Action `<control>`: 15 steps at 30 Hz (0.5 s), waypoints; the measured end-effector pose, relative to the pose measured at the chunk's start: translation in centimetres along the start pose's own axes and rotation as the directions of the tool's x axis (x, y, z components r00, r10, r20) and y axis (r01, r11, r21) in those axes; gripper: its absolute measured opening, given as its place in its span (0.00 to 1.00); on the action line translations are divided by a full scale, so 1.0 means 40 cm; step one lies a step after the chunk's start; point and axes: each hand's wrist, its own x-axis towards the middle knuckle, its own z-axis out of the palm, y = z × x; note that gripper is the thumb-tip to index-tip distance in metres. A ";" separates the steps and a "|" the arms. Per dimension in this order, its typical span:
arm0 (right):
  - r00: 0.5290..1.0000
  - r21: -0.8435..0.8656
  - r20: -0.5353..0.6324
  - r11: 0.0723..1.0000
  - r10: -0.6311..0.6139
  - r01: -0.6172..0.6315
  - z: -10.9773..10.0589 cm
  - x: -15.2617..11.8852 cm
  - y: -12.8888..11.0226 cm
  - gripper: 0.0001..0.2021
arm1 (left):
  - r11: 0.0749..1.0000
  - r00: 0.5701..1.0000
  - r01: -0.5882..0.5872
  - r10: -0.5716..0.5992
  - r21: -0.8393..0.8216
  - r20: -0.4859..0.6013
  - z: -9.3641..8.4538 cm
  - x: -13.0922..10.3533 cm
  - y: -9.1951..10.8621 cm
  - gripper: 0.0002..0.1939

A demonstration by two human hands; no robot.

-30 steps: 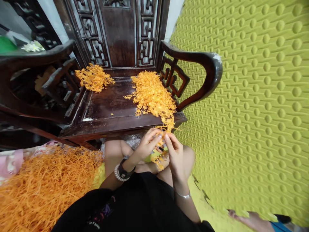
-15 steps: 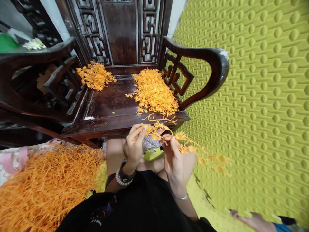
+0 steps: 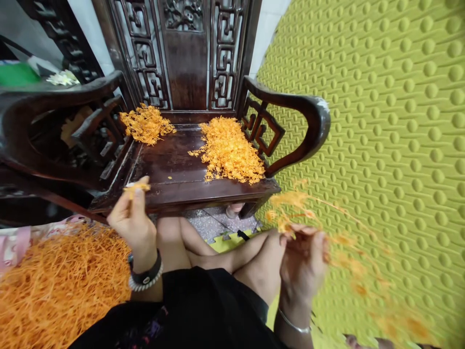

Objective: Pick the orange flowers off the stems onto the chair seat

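Over the front left corner of the dark wooden chair seat [image 3: 170, 162], my left hand [image 3: 134, 223] pinches a small orange piece [image 3: 137, 187]. On the right, above my knee, my right hand [image 3: 305, 261] grips a long orange plastic strand [image 3: 290, 201], whose far end trails down to the right and is blurred. A large pile of orange pieces [image 3: 232, 150] lies on the right of the seat. At the back left of the seat sits a smaller orange pile [image 3: 146, 124].
A big heap of orange strands [image 3: 61, 286] lies at the lower left beside a pink and white cloth [image 3: 14, 249]. Curved armrests [image 3: 316, 131] flank the seat. Yellow bumpy matting [image 3: 392, 160] covers the right side. Part of another person's hand [image 3: 354, 341] shows at the bottom right.
My hands have moved apart, the left one leftward with a small orange piece, the right one rightward with the long strand. The view has shifted slightly.
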 end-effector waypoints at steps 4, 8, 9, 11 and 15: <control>0.986 0.079 0.093 0.986 0.139 -0.146 0.044 0.005 0.036 0.13 | 0.979 0.921 0.201 -0.175 -0.041 0.348 0.014 -0.110 0.020 0.08; 0.970 0.145 0.139 0.965 0.200 -0.219 0.059 0.015 0.049 0.13 | 0.904 0.642 0.422 -0.355 0.073 0.680 0.035 -0.168 0.024 0.16; 0.964 0.152 0.157 0.960 0.213 -0.237 0.058 0.017 0.048 0.14 | 0.886 0.574 0.452 -0.377 0.103 0.727 0.040 -0.171 0.024 0.16; 0.952 0.151 0.201 0.953 0.230 -0.262 0.056 0.020 0.046 0.15 | 0.854 0.476 0.503 -0.401 0.132 0.782 0.050 -0.178 0.020 0.09; 0.923 0.096 0.291 0.952 0.253 -0.291 0.059 0.023 0.041 0.16 | 0.724 0.339 0.680 -0.454 0.120 0.824 0.069 -0.208 -0.002 0.08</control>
